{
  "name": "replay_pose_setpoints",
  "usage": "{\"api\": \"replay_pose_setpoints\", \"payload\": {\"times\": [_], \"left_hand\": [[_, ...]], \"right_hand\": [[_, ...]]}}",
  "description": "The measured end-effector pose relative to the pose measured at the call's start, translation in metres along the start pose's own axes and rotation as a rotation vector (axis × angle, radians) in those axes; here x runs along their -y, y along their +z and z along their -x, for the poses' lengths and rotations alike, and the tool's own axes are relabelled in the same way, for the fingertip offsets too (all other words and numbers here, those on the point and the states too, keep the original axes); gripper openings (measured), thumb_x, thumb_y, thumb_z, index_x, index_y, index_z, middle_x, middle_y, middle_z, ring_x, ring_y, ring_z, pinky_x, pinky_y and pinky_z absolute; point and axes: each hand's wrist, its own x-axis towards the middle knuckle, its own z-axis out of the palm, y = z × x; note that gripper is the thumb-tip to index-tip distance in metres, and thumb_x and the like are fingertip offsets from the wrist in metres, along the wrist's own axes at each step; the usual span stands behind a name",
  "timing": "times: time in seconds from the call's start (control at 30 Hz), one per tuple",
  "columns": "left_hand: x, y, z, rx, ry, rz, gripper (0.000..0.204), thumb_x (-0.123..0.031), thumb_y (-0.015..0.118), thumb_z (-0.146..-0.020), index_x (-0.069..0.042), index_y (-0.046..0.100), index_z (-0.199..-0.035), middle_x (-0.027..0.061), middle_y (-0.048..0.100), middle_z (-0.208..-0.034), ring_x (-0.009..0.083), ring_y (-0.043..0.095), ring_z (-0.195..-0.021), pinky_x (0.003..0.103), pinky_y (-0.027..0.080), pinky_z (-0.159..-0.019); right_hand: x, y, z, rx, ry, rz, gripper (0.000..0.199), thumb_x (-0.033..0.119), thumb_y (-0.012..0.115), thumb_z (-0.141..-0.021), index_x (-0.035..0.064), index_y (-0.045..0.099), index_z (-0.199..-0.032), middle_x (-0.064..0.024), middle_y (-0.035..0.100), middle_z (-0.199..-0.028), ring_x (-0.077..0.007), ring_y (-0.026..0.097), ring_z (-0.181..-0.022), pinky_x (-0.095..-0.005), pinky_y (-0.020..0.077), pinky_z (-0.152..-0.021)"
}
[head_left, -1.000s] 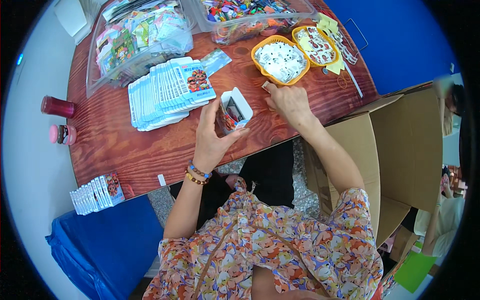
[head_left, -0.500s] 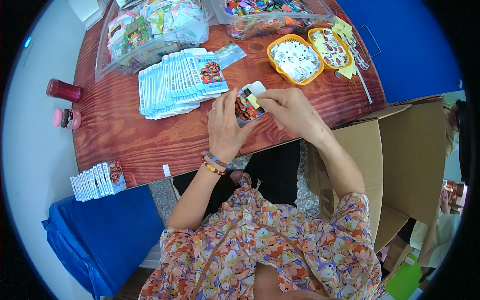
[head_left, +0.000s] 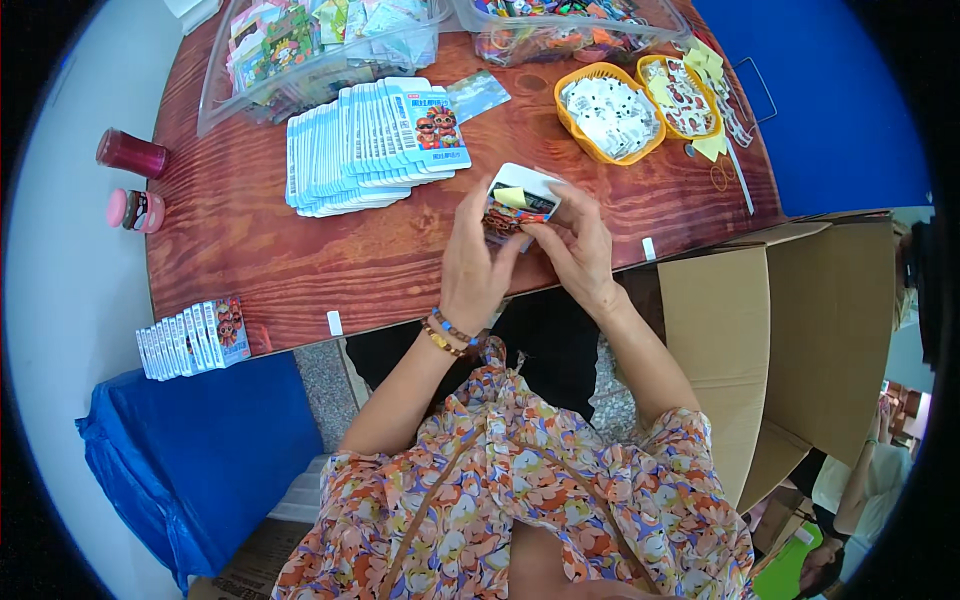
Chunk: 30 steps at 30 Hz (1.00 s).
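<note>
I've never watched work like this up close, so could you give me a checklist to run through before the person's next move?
1. Left hand steadying the small box: ok, its fingers and thumb are around one side.
2. Right hand on the box too: ok, at the other side.
3. Box closed: not ok, the white flap stands open.
4. Yellow piece fully below the rim: cannot tell from this angle.
5. Fanned stack apart from the box: ok, it lies beyond the left hand.
6. Row of boxes fully supported by the table: cannot tell.
</note>
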Motion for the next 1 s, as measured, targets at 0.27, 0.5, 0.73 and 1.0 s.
{"api": "replay_pose_setpoints", "payload": {"times": [0.27,0.5,0.73,1.0], "left_hand": [[0.014,-0.021,0.012,-0.071,0.146,0.032,0.047,0.002,0.069,-0.088,-0.003,0.053,-0.132,0.0202,0.066,-0.119,0.0361,0.068,-0.103,0.040,0.056,-0.083],[0.007,-0.037,0.003,0.047,0.323,-0.097,0.041,0.007,0.071,-0.081,-0.008,0.065,-0.118,0.0152,0.065,-0.113,0.0337,0.068,-0.096,0.039,0.057,-0.078],[0.012,-0.039,-0.009,0.126,0.204,0.092,0.034,0.009,0.069,-0.082,-0.005,0.066,-0.113,0.0143,0.063,-0.106,0.0307,0.065,-0.090,0.037,0.054,-0.074],[0.026,-0.036,-0.005,0.112,0.192,0.157,0.043,0.012,0.068,-0.082,-0.002,0.055,-0.120,0.0162,0.063,-0.110,0.0289,0.067,-0.096,0.036,0.056,-0.077]], "right_hand": [[0.002,-0.011,-0.013,0.089,-0.038,-0.069,0.042,-0.009,0.070,-0.085,0.0012,0.065,-0.125,-0.0188,0.056,-0.136,-0.0235,0.063,-0.115,-0.0330,0.0569,-0.093],[0.007,-0.022,-0.017,0.210,-0.108,-0.098,0.036,-0.003,0.074,-0.083,0.0038,0.071,-0.118,-0.0151,0.061,-0.126,-0.0255,0.064,-0.112,-0.0359,0.0531,-0.092],[0.019,-0.017,-0.019,0.077,-0.062,-0.045,0.027,-0.006,0.068,-0.088,0.0028,0.072,-0.112,-0.0139,0.064,-0.116,-0.0231,0.063,-0.110,-0.0340,0.0531,-0.088],[0.028,-0.028,-0.040,0.255,0.055,-0.112,0.021,0.001,0.067,-0.091,-0.0005,0.071,-0.111,-0.0126,0.067,-0.112,-0.0202,0.066,-0.103,-0.0307,0.0537,-0.086]]}}
